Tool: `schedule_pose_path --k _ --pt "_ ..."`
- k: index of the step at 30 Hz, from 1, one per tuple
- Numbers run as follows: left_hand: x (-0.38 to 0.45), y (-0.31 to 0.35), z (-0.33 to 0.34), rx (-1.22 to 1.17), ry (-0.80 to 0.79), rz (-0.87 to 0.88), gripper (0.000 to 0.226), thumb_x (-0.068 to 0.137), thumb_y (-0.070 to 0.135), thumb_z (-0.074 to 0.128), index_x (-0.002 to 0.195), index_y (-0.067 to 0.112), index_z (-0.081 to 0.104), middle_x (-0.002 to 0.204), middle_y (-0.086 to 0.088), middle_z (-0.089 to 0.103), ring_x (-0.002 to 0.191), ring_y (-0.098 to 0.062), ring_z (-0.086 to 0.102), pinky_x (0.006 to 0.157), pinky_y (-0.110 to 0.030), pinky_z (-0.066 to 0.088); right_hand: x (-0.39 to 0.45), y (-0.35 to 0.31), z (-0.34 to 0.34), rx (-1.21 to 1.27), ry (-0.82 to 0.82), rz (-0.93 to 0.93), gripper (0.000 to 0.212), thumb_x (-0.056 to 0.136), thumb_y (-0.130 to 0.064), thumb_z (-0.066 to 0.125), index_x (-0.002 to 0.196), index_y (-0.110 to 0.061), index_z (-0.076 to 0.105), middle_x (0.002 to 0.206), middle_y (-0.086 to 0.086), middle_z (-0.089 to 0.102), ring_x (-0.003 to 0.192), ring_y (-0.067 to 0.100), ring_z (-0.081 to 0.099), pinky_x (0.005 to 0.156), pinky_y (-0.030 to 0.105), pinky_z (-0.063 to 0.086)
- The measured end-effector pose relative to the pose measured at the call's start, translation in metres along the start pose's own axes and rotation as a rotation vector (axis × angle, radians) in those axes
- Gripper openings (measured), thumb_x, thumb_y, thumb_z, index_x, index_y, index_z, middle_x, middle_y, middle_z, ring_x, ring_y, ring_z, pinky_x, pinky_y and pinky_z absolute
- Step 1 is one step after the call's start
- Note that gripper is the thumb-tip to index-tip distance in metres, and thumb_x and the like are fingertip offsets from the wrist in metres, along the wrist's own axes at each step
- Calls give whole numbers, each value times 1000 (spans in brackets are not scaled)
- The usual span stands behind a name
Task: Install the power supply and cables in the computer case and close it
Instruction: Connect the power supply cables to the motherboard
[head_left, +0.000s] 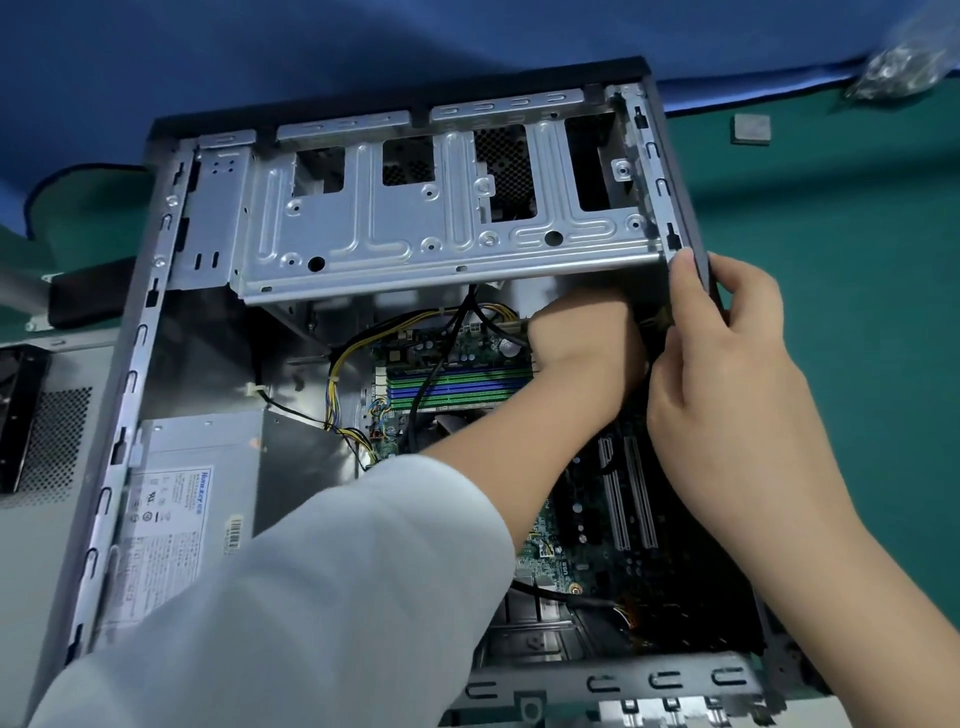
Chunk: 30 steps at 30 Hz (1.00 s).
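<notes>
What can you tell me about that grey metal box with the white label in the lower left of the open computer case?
The grey metal power supply box lies in the lower left corner of the open computer case, against its left wall. Its top carries a white printed label with a blue logo and a small barcode sticker. A bundle of yellow and black wires runs near its upper right corner toward the green motherboard. A pale sleeve overlaps its lower part. Neither hand touches it.

The scene is evenly and brightly lit from above, soft shadow being cast inside the computer case (156, 322), while slight motion blur and wide-angle bending are seen towards the frame edges.
</notes>
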<state>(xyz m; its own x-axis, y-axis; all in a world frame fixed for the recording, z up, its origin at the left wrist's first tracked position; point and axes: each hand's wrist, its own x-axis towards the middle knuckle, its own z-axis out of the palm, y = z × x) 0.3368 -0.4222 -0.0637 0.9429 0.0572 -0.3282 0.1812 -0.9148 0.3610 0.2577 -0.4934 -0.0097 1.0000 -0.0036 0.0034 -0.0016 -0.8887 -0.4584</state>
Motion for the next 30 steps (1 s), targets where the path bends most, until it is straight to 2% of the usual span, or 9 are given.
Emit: schedule_pose_path --k 2,5,13,18,22,23,24,27,30 --pt "-2 -1 2 -7 6 28 10 90 23 54 83 18 60 85 0 61 94 -22 64 66 -25 39 -1 0 0 -22 -1 2 59 93 -8 40 149 -14 24 149 8 22 97 38 52 70 30 29" --pt "0 -4 -2 -41 1 -21 13 90 22 54 98 17 63 106 -3 66 99 -24 63 68 -26 39 0 0 2 -46 -2 2 59 93 -10 39 149 -15 23 148 8 22 96 37 52 69 30 29" --pt "-4 -4 -8 -81 -56 -37 10 89 23 55 97 22 59 108 -3 65 102 -26 62 69 -27 39 0 3 3 -76 23 -13 58 92 -8 40 148 -13 25 147 11 25 92 38 52 67 31 29" --pt "-14 -6 -14 38 -96 73 10 89 13 54 94 19 60 108 -9 63 103 -31 61 68 -32 40 0 4 0 -65 29 -34 55 93 -9 41 147 -12 29 144 10 29 91 38 53 66 31 30" --pt "-31 -17 -24 97 37 329 9 86 6 54 85 14 52 98 -10 61 94 -33 60 65 -34 40 1 3 0 -80 39 -35 53 93 -11 40 146 -12 30 145 11 29 94 40 54 66 32 33" --pt "-35 -24 -29 58 59 380 6 87 7 52 91 10 56 101 -10 61 96 -33 59 68 -35 43 1 3 0 -84 38 -33 54 93 -11 41 146 -12 30 145 11 28 95 40 54 67 34 35" --pt "-38 -32 -35 19 72 421 15 89 9 51 100 9 61 105 -9 61 100 -31 57 75 -37 47 2 2 0 -88 37 -33 55 93 -11 41 146 -12 29 146 12 27 97 40 54 68 35 37" --pt "-48 -65 -56 -42 65 471 28 94 13 51 120 15 62 117 -4 61 112 -23 53 97 -37 44 3 1 -1 -85 24 -41 57 91 -9 41 146 -12 27 146 13 26 98 40 54 70 35 41" --pt "-65 -104 -68 -2 123 327 33 93 13 53 126 13 57 119 -5 56 115 -23 50 100 -34 40 3 -1 -1 -94 13 -44 58 90 -6 42 146 -9 26 144 15 25 95 39 54 67 33 39"
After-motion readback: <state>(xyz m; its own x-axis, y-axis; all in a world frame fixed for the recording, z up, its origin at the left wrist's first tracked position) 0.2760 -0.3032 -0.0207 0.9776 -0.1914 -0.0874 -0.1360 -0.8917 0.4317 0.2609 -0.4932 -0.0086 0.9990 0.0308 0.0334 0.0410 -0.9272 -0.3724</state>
